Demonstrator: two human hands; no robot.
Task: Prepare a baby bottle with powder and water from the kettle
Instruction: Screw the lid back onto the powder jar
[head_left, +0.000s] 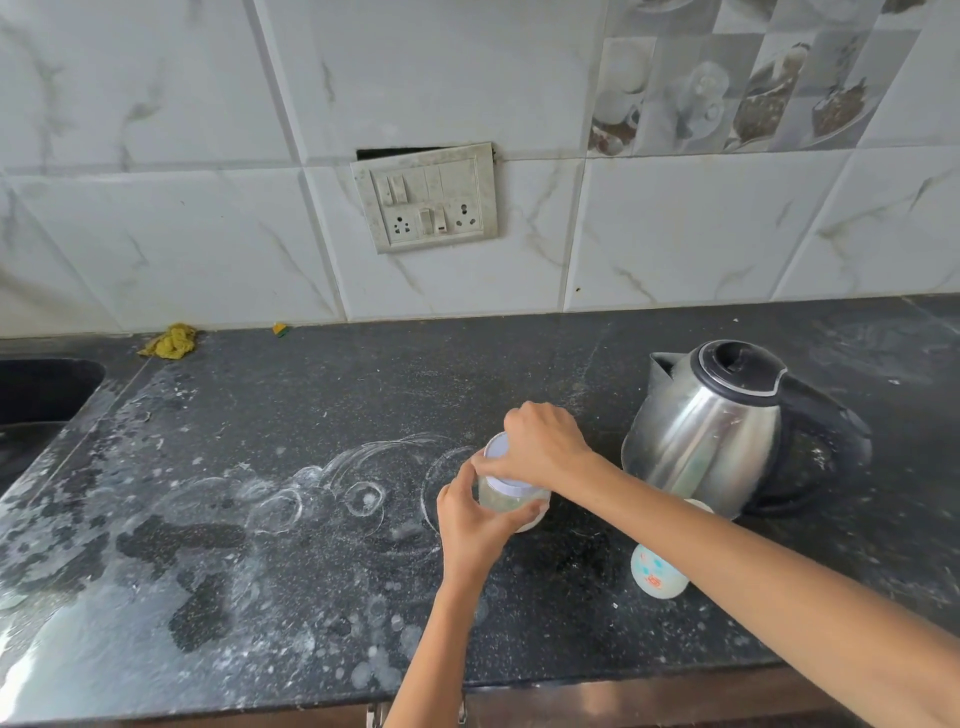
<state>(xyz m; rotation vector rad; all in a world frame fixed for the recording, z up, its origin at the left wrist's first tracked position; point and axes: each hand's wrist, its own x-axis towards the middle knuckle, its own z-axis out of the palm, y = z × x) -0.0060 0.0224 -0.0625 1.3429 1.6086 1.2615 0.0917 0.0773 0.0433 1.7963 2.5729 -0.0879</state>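
Note:
A small clear powder jar (511, 499) with a white lid (500, 451) is tilted above the middle of the black counter (311, 415). My left hand (475, 525) wraps around the jar's body from below. My right hand (545, 447) grips the lid from above. Whether the jar touches the counter is hidden. The baby bottle (657, 571), white with coloured prints, stands under my right forearm, its upper part hidden. A steel kettle (711, 431) with a black lid and handle stands just right of my hands.
A dark sink (36, 400) lies at the far left. A yellow cloth (171, 342) and a small yellow-green scrap (281, 329) rest against the tiled wall. A socket and switch plate (428, 200) hangs on the wall. White powder rings and smears mark the counter.

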